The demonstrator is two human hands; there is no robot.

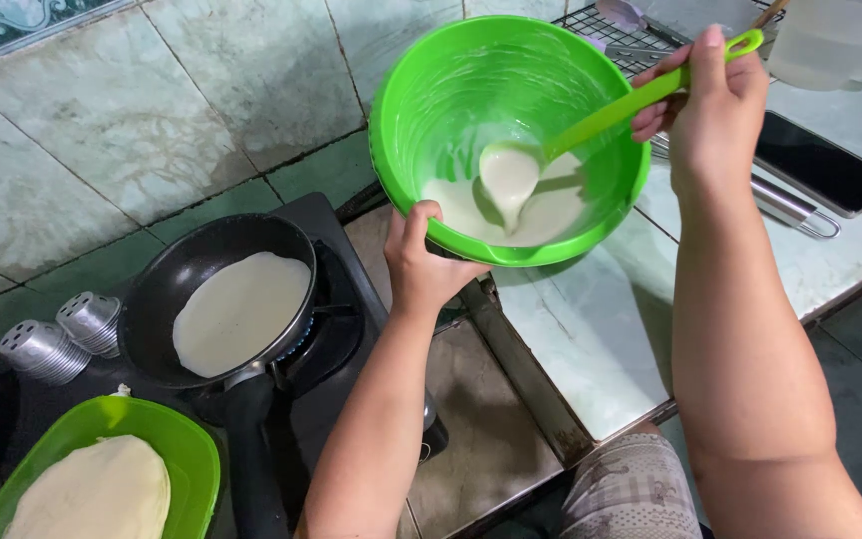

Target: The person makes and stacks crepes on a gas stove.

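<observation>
My left hand (419, 262) grips the near rim of a green plastic bowl (421, 90), which is tilted toward me and holds pale batter at its bottom. My right hand (712, 105) holds the handle of a green ladle (611, 115); its scoop is full of batter and rests in the bowl. To the left, a small black frying pan (167, 284) sits on a gas burner with a thin round layer of batter (239, 311) spread in it.
A green plate (187, 449) with a stack of pale crepes lies at the bottom left. Two metal shakers (57, 337) stand beside the pan. A black phone (825, 165), a wire rack (611, 35) and a plastic jug (830, 40) lie at the right on the tiled counter.
</observation>
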